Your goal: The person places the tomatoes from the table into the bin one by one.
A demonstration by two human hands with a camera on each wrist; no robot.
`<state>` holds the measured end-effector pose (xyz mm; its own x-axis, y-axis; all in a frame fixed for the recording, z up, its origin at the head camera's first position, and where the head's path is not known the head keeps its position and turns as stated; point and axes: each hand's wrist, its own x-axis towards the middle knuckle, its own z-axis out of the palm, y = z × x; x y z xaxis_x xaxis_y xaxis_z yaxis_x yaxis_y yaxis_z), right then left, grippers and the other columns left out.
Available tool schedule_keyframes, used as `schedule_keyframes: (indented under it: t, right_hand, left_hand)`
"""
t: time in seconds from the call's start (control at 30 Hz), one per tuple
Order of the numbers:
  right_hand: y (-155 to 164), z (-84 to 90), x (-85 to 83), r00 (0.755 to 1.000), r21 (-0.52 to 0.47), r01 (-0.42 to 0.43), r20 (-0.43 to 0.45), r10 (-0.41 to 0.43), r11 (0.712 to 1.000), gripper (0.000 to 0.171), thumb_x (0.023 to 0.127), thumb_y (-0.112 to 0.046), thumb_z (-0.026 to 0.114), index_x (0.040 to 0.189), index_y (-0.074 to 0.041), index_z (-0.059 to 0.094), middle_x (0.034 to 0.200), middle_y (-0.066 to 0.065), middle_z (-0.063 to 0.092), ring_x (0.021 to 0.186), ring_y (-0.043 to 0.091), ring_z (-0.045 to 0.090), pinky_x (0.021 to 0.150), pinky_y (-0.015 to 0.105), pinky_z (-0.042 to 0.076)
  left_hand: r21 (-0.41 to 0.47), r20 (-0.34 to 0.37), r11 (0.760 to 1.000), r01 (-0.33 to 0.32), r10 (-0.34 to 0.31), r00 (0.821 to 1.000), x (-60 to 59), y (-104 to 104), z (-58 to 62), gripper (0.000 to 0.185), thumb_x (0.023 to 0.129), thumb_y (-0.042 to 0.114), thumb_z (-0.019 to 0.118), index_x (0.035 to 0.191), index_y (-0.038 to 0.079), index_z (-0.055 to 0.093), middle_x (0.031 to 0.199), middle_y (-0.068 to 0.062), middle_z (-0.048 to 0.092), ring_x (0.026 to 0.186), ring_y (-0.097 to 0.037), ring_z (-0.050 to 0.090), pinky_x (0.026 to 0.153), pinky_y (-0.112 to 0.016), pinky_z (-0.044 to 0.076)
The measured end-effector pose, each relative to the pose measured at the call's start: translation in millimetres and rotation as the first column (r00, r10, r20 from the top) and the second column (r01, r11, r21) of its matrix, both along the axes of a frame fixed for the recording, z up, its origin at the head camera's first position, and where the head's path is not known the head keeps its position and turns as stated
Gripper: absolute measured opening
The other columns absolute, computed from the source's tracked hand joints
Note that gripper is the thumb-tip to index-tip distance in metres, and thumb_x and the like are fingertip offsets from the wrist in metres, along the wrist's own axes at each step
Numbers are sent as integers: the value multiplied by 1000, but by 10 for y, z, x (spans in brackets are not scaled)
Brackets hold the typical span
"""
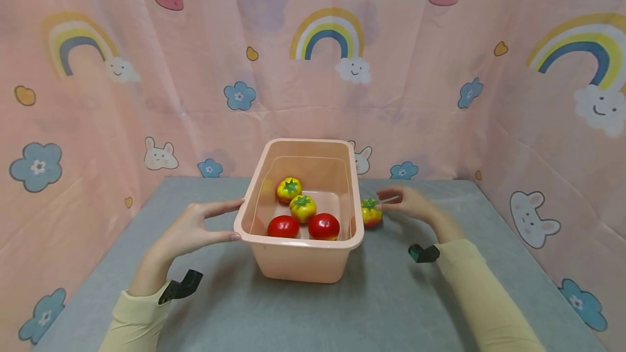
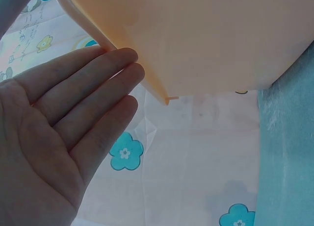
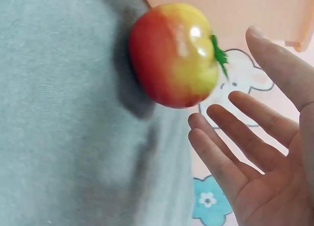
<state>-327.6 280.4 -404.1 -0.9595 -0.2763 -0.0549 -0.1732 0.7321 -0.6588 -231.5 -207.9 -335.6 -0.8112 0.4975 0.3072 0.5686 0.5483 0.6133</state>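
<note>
A peach plastic bin point(image 1: 303, 257) stands mid-table with two red tomatoes point(image 1: 283, 226) point(image 1: 324, 226) and two yellow tomatoes point(image 1: 302, 207) point(image 1: 289, 189) inside. My left hand point(image 1: 195, 227) is open, its straight fingers point(image 2: 98, 79) touching the bin's point(image 2: 206, 39) left rim. A red-and-yellow tomato point(image 1: 371, 213) point(image 3: 174, 54) lies on the table just right of the bin. My right hand point(image 1: 411, 202) is open beside it, fingers point(image 3: 230, 152) spread and close to it, with a small gap showing in the right wrist view.
The grey table point(image 1: 313, 314) is enclosed by pink curtains point(image 1: 313, 69) printed with rainbows, flowers and rabbits on the left, back and right sides. Black wrist mounts point(image 1: 181, 286) point(image 1: 423, 253) sit on both yellow sleeves.
</note>
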Motion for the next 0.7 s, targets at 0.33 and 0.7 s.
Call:
schedule_keyframes:
  t: [0.33, 0.7]
  right_hand:
    - [-24, -148, -10, 997, -34, 27, 75, -24, 999, 68, 82, -48, 68, 134, -8, 51, 135, 18, 53, 120, 36, 52, 96, 53, 47]
    - [-105, -310, -1, 994, -38, 89, 67, -87, 995, 75, 78, -54, 71, 135, -11, 51, 136, 17, 51, 119, 36, 52, 92, 47, 51]
  left_hand:
    - [11, -6, 1000, 8, -8, 1000, -5, -5, -10, 62, 75, 35, 80, 131, 19, 59, 128, 0, 62, 121, -24, 57, 94, -53, 48]
    - [-2, 2, 1000, -9, 9, 1000, -16, -21, -33, 63, 75, 38, 79, 132, 21, 58, 129, 1, 61, 121, -24, 56, 93, -53, 49]
